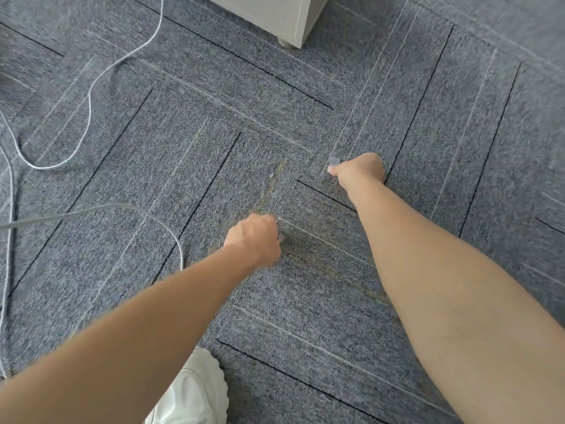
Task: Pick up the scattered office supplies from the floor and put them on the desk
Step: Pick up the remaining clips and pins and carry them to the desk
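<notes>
Both my arms reach down to the grey carpet [305, 301]. My right hand [360, 169] is curled low over the floor, and its thumb and fingers pinch a small clear clip-like piece [334, 161]. My left hand [255, 238] is closed in a fist just above the carpet; a small pale item [280, 238] peeks out at its fingers, too blurred to name. Between the two hands a tiny pale bit [271, 175] lies loose on the carpet.
A white cabinet corner with a foot [287, 22] stands at the top centre. A white cable [88, 99] loops at the left, and a grey cable [122, 207] curves under my left arm. My white shoe [195, 393] is at the bottom centre.
</notes>
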### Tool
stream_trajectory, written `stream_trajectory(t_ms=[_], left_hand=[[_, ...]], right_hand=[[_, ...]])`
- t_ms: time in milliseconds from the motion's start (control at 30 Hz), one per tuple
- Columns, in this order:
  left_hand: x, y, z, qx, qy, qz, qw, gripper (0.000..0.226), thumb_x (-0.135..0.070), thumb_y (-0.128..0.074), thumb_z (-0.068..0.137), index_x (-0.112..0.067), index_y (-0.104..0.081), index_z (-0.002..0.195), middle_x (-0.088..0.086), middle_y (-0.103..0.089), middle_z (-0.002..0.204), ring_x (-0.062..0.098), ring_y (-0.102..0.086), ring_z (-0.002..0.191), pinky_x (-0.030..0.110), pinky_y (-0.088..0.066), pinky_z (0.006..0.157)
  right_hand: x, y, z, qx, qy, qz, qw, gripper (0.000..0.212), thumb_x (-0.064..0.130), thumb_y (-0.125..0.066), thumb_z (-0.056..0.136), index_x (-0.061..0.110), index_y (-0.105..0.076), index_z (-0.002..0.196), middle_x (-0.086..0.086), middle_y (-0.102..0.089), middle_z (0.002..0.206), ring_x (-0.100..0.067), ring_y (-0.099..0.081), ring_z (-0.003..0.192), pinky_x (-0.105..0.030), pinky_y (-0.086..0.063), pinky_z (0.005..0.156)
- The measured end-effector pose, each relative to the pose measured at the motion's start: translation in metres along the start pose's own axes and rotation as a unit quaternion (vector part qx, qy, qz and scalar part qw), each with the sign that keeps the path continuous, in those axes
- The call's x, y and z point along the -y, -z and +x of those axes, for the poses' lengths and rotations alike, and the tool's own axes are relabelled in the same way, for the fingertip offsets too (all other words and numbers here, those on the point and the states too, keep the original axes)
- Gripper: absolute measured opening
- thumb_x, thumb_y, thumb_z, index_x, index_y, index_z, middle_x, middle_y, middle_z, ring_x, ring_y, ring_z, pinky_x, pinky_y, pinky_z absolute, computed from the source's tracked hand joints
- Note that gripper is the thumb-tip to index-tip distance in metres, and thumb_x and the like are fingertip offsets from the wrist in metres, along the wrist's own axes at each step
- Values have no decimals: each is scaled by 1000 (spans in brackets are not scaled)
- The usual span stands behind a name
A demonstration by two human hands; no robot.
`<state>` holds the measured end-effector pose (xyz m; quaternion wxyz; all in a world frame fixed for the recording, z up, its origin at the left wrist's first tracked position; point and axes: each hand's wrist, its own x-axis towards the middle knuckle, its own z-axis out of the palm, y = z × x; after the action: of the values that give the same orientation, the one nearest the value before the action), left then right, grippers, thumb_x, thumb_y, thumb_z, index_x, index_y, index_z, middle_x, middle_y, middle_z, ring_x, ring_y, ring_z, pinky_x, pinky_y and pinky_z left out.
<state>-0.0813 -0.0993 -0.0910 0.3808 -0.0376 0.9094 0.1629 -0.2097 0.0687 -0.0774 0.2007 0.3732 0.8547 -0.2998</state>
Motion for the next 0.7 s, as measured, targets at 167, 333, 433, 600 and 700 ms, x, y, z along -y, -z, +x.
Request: stream_trajectory(t_ms=[167,333,433,600,700], left_hand=[[6,2,4,17,-17,-13,1000,27,-32,-51,100,-7,-60,97,5,-64,79,14,-58,57,22,-48,50],[3,8,4,32,-9,-35,999,25,-30,-53,99,-8,-60,90,5,-64,77,12,-52,53,19,-41,44],[4,14,4,71,7,-201,977,24,-28,-60,96,-9,-63,82,5,-65,72,7,-46,43,16,-39,42],[-11,48,-35,97,51,-528,842,37,-30,-75,80,1,-64,97,3,-56,71,9,-44,51,21,-43,49],[-31,82,-83,122,25,-593,795,39,-29,-75,73,0,-62,95,1,-54,67,9,-45,52,23,-41,51]], right_hand=[[5,4,7,55,-5,-24,998,30,13,-80,75,4,-52,82,-6,-59,78,-21,-53,65,-30,-46,60],[-10,10,-8,184,64,34,980,25,18,-81,76,8,-63,90,-11,-62,87,-16,-46,65,-25,-38,50],[-21,27,-32,274,33,151,949,26,19,-80,80,6,-64,95,-4,-55,77,-8,-40,54,-20,-31,43],[-32,85,-84,347,34,134,928,24,23,-79,81,5,-65,89,-1,-52,70,-6,-39,52,-19,-31,39],[-24,130,-121,354,75,106,926,33,35,-78,77,5,-67,88,0,-55,69,-7,-41,51,-19,-33,40]])
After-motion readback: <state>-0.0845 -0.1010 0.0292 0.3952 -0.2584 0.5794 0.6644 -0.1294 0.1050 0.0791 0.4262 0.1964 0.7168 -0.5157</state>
